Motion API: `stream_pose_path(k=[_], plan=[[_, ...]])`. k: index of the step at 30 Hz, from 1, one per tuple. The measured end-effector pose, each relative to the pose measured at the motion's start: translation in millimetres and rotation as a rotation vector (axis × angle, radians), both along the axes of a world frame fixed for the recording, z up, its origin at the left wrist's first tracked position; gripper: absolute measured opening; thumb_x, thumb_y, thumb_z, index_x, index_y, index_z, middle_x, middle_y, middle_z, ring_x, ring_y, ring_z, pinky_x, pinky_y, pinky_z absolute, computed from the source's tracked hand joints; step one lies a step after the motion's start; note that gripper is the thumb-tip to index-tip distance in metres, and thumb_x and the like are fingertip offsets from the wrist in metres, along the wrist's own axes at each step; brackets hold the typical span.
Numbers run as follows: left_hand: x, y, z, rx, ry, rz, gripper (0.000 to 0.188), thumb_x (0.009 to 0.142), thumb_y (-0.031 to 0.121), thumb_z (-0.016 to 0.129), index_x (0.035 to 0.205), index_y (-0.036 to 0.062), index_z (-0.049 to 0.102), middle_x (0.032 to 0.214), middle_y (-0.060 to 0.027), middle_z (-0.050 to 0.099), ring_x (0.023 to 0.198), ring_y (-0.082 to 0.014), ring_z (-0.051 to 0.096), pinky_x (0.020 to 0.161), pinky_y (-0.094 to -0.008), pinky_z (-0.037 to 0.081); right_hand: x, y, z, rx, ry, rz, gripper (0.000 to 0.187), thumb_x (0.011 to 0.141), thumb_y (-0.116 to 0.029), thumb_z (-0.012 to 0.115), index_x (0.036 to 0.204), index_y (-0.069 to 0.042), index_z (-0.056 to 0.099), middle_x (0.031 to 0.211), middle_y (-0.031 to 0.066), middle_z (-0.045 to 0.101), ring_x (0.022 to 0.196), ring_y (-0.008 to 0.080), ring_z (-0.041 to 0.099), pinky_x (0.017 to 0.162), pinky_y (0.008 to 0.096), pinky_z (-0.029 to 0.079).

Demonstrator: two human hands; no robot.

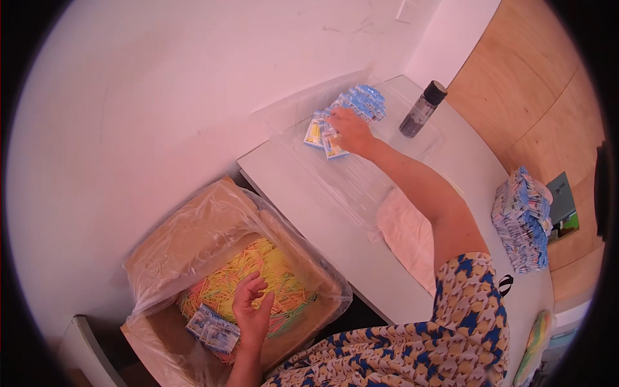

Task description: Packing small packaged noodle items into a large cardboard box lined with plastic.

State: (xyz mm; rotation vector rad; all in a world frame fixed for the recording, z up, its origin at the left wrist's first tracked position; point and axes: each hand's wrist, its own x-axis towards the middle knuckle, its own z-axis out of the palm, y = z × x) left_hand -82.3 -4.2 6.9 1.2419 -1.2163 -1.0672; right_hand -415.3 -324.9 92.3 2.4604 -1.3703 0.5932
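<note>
Left hand (pixel 253 314) low in frame, fingers spread loose over sachets (pixel 213 327) in the lined box (pixel 161 251)
Right hand (pixel 351 131) upper centre presses flat on packets (pixel 353 106) — light, slippery; pinch edges

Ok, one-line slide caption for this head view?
Right hand on small blue packets on the white table; left hand in a plastic-lined box of colourful sticks.

Left hand (pixel 253 309): lower centre-left of frame, fingers loosely curled, palm open. Right hand (pixel 351 131): upper centre, arm fully extended, fingers spread, pressing downward.
</note>
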Motion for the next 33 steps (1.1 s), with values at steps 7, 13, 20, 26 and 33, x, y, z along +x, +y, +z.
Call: stream_pose_path(k=[7, 13, 20, 26, 33], plan=[[3, -2, 0, -0.022, -0.033, 0.020, 0.034, 0.075, -0.009, 0.063, 0.105, 0.0048, 0.057, 0.121, -0.0102, 0.052, 0.093, -0.0130, 0.058, 0.076, -0.0247, 0.048, 14, -19, 14, 0.263, 0.313, -0.190, 0.031, 0.063, -0.019, 0.072, 0.091, -0.010, 0.063, 0.096, 0.0070, 0.062, 0.099, 0.0296, 0.054, 0.075, 0.0384, 0.044], [2, 8, 6, -0.013, -0.032, 0.022, 0.032, 0.075, -0.008, 0.064, 0.103, 0.0045, 0.057, 0.120, -0.0102, 0.052, 0.094, -0.0128, 0.058, 0.075, -0.0249, 0.048, 33, -39, 11, 0.263, -0.372, -0.306, 0.029, 0.066, -0.019, 0.071, 0.090, -0.006, 0.060, 0.092, 0.0121, 0.062, 0.084, 0.0318, 0.060, 0.072, 0.0399, 0.047], [6, 12, 15, -0.073, -0.085, 0.071, 0.024, 0.072, -0.004, 0.066, 0.094, 0.0023, 0.061, 0.111, -0.0138, 0.060, 0.093, -0.0176, 0.058, 0.072, -0.0253, 0.048, 17, -41, -7, -0.093, 0.020, -0.286, 0.047, 0.075, -0.035, 0.067, 0.107, -0.004, 0.053, 0.113, 0.0147, 0.057, 0.107, 0.0305, 0.053, 0.088, 0.0403, 0.044], [25, 7, 26, 0.090, 0.289, 0.240, 0.025, 0.082, -0.002, 0.061, 0.107, 0.0025, 0.059, 0.095, -0.0051, 0.063, 0.083, -0.0128, 0.061, 0.067, -0.0227, 0.046, 50, 45, 92, -0.086, -0.362, 0.036, 0.024, 0.081, -0.020, 0.067, 0.099, -0.006, 0.061, 0.085, 0.0015, 0.061, 0.067, 0.0097, 0.055, 0.062, 0.0221, 0.044], [108, 4, 58, 0.092, 0.012, 0.236, 0.025, 0.078, 0.005, 0.064, 0.104, 0.0039, 0.062, 0.090, -0.0066, 0.065, 0.080, -0.0135, 0.062, 0.066, -0.0256, 0.047, 157, 239, 75, 0.255, -0.202, 0.542, 0.007, 0.080, -0.008, 0.064, 0.085, -0.006, 0.062, 0.072, 0.0027, 0.059, 0.061, 0.0114, 0.054, 0.054, 0.0237, 0.043]])
